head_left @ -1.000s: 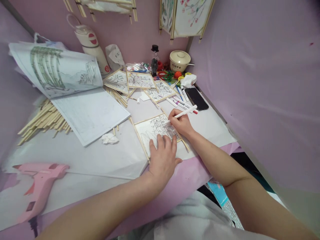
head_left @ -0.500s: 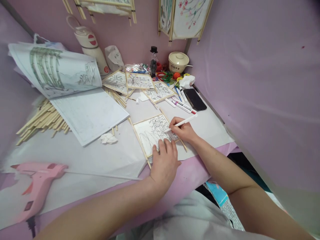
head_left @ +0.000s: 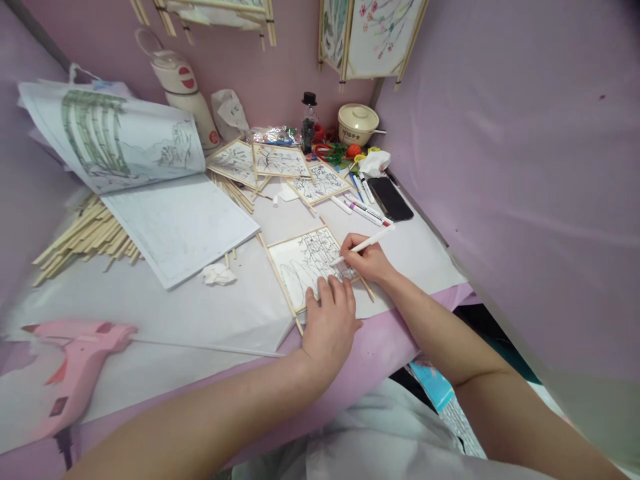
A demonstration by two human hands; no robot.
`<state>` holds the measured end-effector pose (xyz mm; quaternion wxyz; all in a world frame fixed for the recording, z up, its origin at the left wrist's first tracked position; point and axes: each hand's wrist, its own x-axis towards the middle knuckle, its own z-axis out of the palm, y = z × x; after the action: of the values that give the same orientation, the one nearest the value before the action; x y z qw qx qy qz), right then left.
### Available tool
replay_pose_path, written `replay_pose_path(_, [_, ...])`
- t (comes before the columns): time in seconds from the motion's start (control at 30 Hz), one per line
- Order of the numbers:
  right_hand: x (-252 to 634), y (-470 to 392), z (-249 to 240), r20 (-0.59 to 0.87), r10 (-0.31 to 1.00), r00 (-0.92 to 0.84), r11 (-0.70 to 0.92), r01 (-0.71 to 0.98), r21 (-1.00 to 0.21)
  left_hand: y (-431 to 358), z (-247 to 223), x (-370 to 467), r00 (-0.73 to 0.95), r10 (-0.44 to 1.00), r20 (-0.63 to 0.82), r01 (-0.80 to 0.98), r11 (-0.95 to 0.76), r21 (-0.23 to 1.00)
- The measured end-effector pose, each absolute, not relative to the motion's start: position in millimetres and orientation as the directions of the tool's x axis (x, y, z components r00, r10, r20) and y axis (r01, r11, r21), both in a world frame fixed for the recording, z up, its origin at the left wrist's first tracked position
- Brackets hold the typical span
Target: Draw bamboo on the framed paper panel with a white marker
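My right hand point(head_left: 365, 257) grips a white marker pen point(head_left: 373, 238), its tip down at the drawing. Under both hands lies a white panel point(head_left: 295, 267) framed with thin wooden sticks, bearing dark line drawing of bamboo-like stems and hill outlines. My left hand point(head_left: 330, 310) rests on the panel's near edge with fingers stretched flat, holding nothing. Part of the drawing is hidden beneath my fingers. Behind it lie several similar framed panels point(head_left: 280, 162) with inked branches.
An open drawing pad point(head_left: 185, 227) lies left, over wooden sticks point(head_left: 90, 233). A pink glue gun point(head_left: 80, 360) is at near left, crumpled tissue point(head_left: 219, 274) beside the pad. Markers point(head_left: 367, 212), a phone point(head_left: 391, 199), a lidded bowl point(head_left: 357, 125) and a bottle point(head_left: 187, 100) stand or lie farther back.
Both hands stay nearly in place, the pen still at the drawing. The whole view shifts very slightly.
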<state>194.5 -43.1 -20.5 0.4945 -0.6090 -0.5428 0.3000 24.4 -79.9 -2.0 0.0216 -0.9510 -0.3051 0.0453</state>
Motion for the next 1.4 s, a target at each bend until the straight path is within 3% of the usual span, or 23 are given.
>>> replay_pose_path(0.97, [196.6,-45.4,-18.1,0.176,0.967,0.182,0.097,0.373,-0.923,-80.5,-0.8,24.1,0.804,0.59,-0.079,0.589,-0.807,-0.034])
replay_pose_path(1.4, [198.9,-45.2,-19.4,0.168,0.971,0.17,0.1,0.349,-0.932,-80.9,-0.2,22.9,0.812,0.58,-0.072,0.575,-0.815,-0.078])
